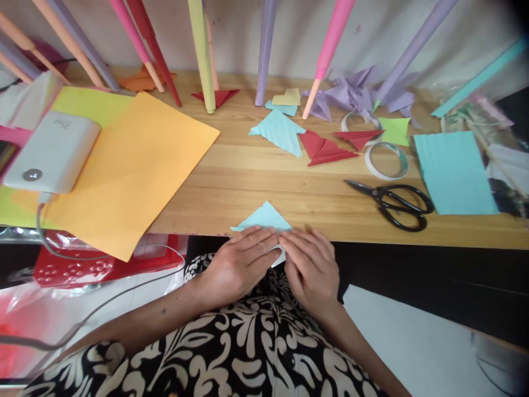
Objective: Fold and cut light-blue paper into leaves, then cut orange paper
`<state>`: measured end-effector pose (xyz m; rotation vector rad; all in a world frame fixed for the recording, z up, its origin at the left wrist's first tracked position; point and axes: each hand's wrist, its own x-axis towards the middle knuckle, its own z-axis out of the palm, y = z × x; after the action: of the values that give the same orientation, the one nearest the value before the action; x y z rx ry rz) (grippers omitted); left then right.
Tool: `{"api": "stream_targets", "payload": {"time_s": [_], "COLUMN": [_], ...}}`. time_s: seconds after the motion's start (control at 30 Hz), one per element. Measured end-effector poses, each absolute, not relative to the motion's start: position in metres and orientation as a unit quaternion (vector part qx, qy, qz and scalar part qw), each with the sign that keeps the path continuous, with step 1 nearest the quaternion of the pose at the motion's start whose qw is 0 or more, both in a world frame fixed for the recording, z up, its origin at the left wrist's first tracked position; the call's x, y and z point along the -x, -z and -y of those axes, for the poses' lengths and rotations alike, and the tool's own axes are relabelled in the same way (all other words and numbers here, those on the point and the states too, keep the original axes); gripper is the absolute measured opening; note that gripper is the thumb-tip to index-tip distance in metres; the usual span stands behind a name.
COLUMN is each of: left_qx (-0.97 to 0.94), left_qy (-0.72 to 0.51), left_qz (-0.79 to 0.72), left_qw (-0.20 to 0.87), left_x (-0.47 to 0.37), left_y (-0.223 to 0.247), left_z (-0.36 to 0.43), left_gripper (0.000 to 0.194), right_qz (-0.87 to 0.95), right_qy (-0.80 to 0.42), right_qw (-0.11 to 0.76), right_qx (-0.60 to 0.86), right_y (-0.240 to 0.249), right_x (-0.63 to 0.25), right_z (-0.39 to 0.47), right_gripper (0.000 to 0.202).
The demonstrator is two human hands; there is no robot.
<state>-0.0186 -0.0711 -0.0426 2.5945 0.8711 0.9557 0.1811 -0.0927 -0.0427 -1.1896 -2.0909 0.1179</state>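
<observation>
The black-handled scissors (377, 194) lie on the wooden table (248, 176), blades pointing left. To the left of the scissors and closer to the person, at the near edge of the table, is the folded light-blue paper (264, 216), with its peak pointing away from the body and a pale corner showing below, between the hands. The left hand (237, 269) lies over its left part, fingers together and flat on the paper, the thumb close under them. The right hand (313, 270), which is nearer the scissors, covers its right part with its fingers close together and bent, tips on the paper beside those of the left. Whether either hand also grips it from beneath I cannot tell.

Just beyond the scissors lies a roll of tape (386, 175), with a second tape ring (344, 122) farther beyond. Beyond the scissors and to the left are a large red folded piece (324, 149), a smaller red folded piece (357, 139) and a pleated light-blue piece (279, 132). A small lime-green sheet (394, 131) and crumpled lilac paper (351, 94) also lie beyond the scissors, and a light-blue rectangular sheet (457, 173) lies just to their right.

Well to the left of the scissors, an orange-yellow sheet (144, 165) lies partly over a yellow-green sheet (82, 102), with a white power bank (53, 151) resting on top. Far beyond the scissors, a row of slanting coloured tubes, among them a pink one (333, 41), stands before the pale wall (306, 33).
</observation>
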Motion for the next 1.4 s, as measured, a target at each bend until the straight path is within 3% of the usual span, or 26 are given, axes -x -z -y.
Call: {"api": "stream_targets", "payload": {"time_s": [0.3, 0.6, 0.8, 0.93, 1.1, 1.27, 1.4], "left_qx": [-0.851, -0.838, -0.846, -0.86, -0.869, -0.847, -0.82], "left_qy": [-0.366, -0.367, -0.342, -0.316, -0.28, -0.304, -0.303], "left_qz": [-0.356, -0.396, -0.405, -0.391, -0.387, -0.394, -0.401], "left_qw": [0.12, 0.078, 0.065, 0.09, 0.131, 0.185, 0.276], "left_x": [0.059, 0.054, 0.044, 0.044, 0.043, 0.042, 0.045], "left_y": [0.047, 0.047, 0.033, 0.022, 0.008, -0.013, -0.04], "left_z": [0.074, 0.071, 0.06, 0.05, 0.037, 0.03, 0.027], "left_gripper": [0.03, 0.035, 0.016, 0.01, 0.02, 0.017, 0.013], "right_qz": [0.793, 0.792, 0.81, 0.837, 0.863, 0.87, 0.854], "right_qy": [-0.032, 0.026, 0.014, -0.014, -0.053, -0.064, -0.176], "right_qw": [0.36, 0.35, 0.325, 0.28, 0.226, 0.233, 0.26], "right_qx": [0.49, 0.499, 0.489, 0.47, 0.448, 0.43, 0.414], "right_y": [0.058, 0.048, 0.039, 0.026, 0.012, -0.008, -0.036], "right_x": [-0.176, -0.169, -0.171, -0.176, -0.179, -0.183, -0.189], "right_z": [0.092, 0.078, 0.072, 0.065, 0.053, 0.046, 0.039], "right_gripper": [0.049, 0.027, 0.016, 0.013, 0.013, 0.016, 0.014]}}
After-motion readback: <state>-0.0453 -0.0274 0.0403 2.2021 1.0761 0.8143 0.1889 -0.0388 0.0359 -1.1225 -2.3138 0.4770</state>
